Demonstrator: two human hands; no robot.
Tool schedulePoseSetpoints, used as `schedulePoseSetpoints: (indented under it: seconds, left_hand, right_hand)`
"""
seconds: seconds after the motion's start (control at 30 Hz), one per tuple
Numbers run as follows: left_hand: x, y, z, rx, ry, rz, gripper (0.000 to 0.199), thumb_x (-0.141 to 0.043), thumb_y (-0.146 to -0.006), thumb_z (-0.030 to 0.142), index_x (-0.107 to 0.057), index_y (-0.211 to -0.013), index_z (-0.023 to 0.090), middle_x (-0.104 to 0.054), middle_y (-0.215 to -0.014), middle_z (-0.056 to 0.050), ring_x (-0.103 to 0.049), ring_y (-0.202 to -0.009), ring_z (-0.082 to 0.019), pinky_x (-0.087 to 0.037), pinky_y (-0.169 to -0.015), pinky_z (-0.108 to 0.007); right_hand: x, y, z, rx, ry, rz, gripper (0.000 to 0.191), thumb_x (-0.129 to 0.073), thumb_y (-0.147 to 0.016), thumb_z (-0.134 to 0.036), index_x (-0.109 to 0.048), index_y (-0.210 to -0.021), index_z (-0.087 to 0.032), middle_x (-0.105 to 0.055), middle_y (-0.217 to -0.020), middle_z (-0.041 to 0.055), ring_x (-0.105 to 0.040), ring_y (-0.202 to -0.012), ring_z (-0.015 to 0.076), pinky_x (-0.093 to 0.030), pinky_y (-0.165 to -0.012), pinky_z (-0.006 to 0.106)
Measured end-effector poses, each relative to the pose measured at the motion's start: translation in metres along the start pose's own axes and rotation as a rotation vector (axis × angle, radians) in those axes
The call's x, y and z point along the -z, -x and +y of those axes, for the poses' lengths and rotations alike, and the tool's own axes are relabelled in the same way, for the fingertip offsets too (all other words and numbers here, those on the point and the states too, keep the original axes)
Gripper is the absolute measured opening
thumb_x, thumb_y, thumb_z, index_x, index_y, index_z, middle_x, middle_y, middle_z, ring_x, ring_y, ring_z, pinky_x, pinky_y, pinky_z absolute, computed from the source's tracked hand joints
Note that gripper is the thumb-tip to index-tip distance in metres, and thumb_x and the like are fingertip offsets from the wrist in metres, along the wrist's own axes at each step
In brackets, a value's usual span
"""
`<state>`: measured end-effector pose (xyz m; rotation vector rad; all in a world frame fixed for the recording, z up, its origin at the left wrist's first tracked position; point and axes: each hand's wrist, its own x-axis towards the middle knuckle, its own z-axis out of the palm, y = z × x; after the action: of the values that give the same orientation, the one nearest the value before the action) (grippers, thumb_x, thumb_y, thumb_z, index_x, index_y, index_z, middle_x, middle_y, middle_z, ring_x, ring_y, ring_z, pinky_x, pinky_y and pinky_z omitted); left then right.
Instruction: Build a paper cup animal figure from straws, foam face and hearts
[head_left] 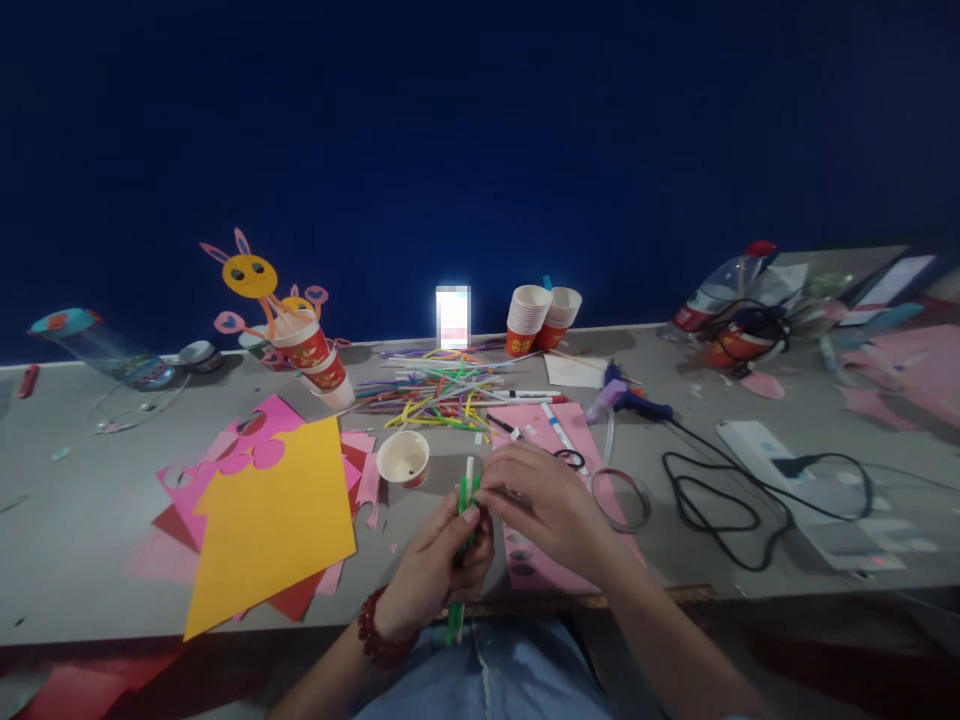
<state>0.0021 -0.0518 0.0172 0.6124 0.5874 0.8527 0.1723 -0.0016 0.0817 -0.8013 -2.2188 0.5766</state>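
Note:
My left hand [442, 560], with a dark red beaded bracelet on its wrist, is closed around an upright bundle of green strips and a white stick [469, 470]. The lower end of the bundle shows below the fist. My right hand [536, 500] reaches in from the right, its thumb and fingertips pinched at the upper part of the green strips [463, 492]. A paper cup [403, 460] stands just left of the hands. Under my right forearm lies a pink sheet [555, 570] with a marker and black-handled scissors on it.
Colourful pipe cleaners [442, 390] lie behind the hands. Yellow card [285, 520] is at the left, near cups with rabbit figures [300, 345]. Stacked cups [527, 320] stand behind. At the right are a glue gun [641, 405], tape roll [621, 500], black cable and power strip [810, 500].

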Motion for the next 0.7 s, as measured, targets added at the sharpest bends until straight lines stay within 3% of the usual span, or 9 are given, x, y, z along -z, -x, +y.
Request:
schedulePoseSetpoints:
  seconds: [0.7]
  left_hand:
    - [-0.004,0.004,-0.001,0.004,-0.057,0.104,0.037,-0.063,-0.088,0.054,-0.045,-0.086,0.022,-0.040,-0.057,0.011,-0.017,-0.037,-0.002,-0.015,-0.035,-0.013]
  right_hand:
    - [-0.011,0.002,-0.004,-0.072,0.138,0.037,0.014,-0.059,-0.097,-0.026,-0.058,-0.084,-0.021,-0.067,-0.086,0.0033,-0.061,-0.083,0.0197,-0.045,-0.076,0.031]
